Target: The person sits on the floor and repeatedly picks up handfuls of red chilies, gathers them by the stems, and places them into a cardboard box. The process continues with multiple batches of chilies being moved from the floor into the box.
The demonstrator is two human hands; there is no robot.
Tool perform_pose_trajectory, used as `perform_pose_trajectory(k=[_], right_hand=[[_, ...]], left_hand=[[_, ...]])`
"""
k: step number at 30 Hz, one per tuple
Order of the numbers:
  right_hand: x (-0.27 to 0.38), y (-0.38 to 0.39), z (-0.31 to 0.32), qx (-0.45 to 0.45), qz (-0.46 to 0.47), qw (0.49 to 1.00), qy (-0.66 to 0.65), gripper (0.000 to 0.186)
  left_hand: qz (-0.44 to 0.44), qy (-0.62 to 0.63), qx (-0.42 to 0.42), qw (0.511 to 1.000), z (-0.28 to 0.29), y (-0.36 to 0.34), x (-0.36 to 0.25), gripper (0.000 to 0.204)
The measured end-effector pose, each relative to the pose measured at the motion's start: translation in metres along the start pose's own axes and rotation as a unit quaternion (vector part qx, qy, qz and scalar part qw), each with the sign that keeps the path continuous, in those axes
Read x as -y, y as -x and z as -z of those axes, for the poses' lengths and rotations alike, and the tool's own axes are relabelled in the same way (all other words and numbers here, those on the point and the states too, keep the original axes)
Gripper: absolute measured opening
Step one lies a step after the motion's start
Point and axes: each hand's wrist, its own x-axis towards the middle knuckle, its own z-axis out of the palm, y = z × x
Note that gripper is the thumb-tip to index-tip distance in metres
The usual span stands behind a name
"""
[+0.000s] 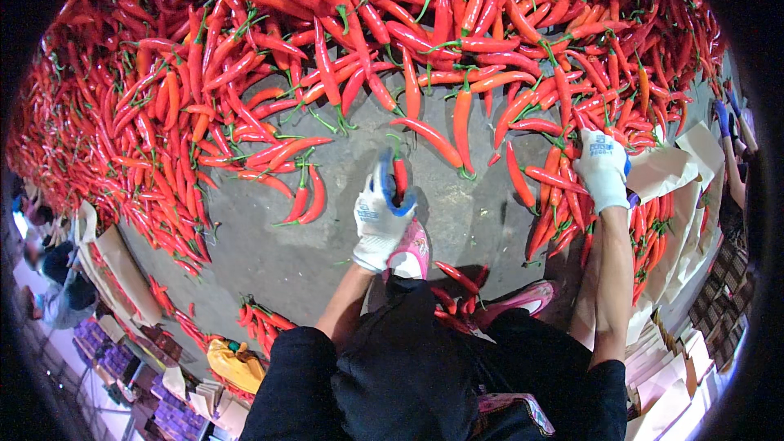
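Note:
My left hand point(382, 216), in a white glove with blue on its palm side, is closed around a red chili pepper point(399, 173) above the grey floor. The pepper's green stem points away from me. At the right, my right hand point(602, 167), gloved the same way, is back side up against a cluster of red chili peppers point(554, 200). Its fingers curl down among them, so what they grip is hidden. Two loose chili peppers point(306, 200) lie to the left of my left hand, and a longer chili pepper point(430, 141) lies just beyond it.
A broad heap of chili peppers point(327, 24) curves across the far side and down the left. Beside my right arm stand paper bags point(682, 188), with peppers next to them. A yellow bundle point(235, 366) sits at lower left. My pink shoe point(411, 253) is below my left hand.

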Motion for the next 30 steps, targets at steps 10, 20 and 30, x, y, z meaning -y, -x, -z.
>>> perform_pose_trajectory(k=[10,20,30], right_hand=[[0.136,0.036,0.017,-0.104,0.188,0.917,-0.335,0.040],[0.143,-0.008,0.024,-0.185,0.060,0.772,-0.605,0.025],[0.202,-0.053,0.029,-0.281,0.364,0.878,-0.134,0.031]], left_hand=[[0.265,0.682,0.102,0.674,0.033,-0.016,-0.011,0.035],[-0.179,-0.244,0.157,0.940,0.004,-0.061,-0.047,0.051],[-0.402,-0.230,0.190,0.865,0.036,-0.040,-0.010,0.070]])
